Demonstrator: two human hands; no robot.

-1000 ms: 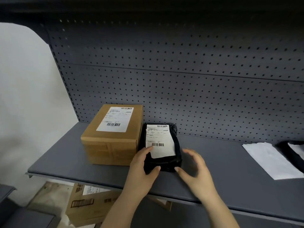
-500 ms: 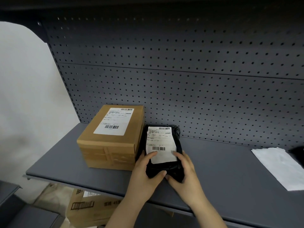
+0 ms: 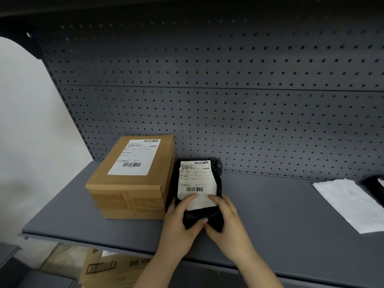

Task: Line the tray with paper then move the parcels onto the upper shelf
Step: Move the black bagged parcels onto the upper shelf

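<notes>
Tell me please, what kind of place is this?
Probably a parcel storeroom or pickup point. A grey metal shelf with a pegboard back holds a cardboard box and a black parcel, both bearing barcoded shipping labels, and another carton lies below the shelf.

- My left hand (image 3: 178,224) is bare from fingertips to wrist, its back smooth.
- My right hand (image 3: 227,224) is bare in the same way.
- The fingers on both are slim, with rounded tips.
- My left thumbnail (image 3: 204,220) is short and rounded, with a faint sheen.
- My left forearm (image 3: 158,267) is bare skin from the wrist to the bottom edge of the view, which cuts it off.
- My right forearm (image 3: 262,267) is equally bare and cut off there.
- Both wrists are narrow, and the forearms broaden below them.
</notes>
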